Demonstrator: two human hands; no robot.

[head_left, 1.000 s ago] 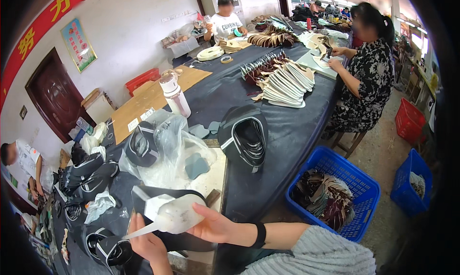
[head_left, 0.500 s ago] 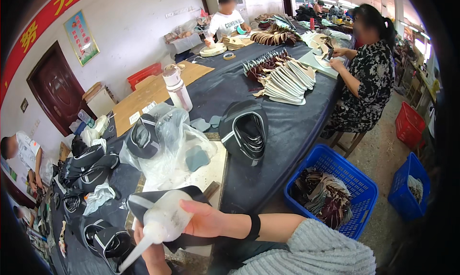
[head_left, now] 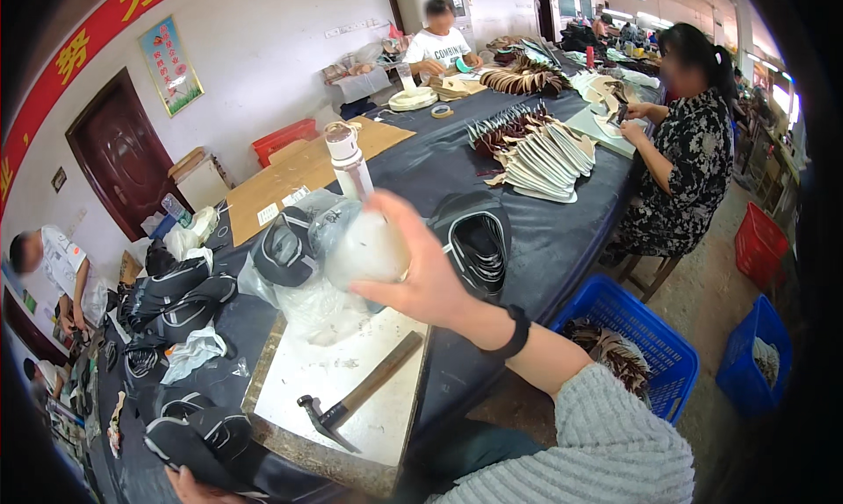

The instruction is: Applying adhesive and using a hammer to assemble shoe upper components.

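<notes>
My right hand (head_left: 423, 274) is raised over the bench, fingers wrapped round a translucent white squeeze bottle (head_left: 367, 251). The bottle's nozzle does not show. At the lower left, my left hand (head_left: 200, 490) grips a black shoe upper (head_left: 191, 451) from below, its fingers partly hidden under the piece. Between the hands a hammer (head_left: 373, 385) with a wooden handle lies on a white board (head_left: 303, 377) with a worn edge. Behind the bottle, a clear plastic bag (head_left: 316, 315) spreads beside another black upper (head_left: 285, 245).
Nested black uppers (head_left: 479, 241) stand right of the bottle, and more black uppers (head_left: 180, 298) crowd the left. A white flask (head_left: 349, 162) stands behind. Fanned light pieces (head_left: 549, 157) lie farther back. A blue basket (head_left: 628, 328) sits off the bench's right edge; co-workers sit around the bench.
My right hand has lifted the squeeze bottle up and away from the black upper. My left hand has carried the upper down and left, uncovering the hammer and the board.
</notes>
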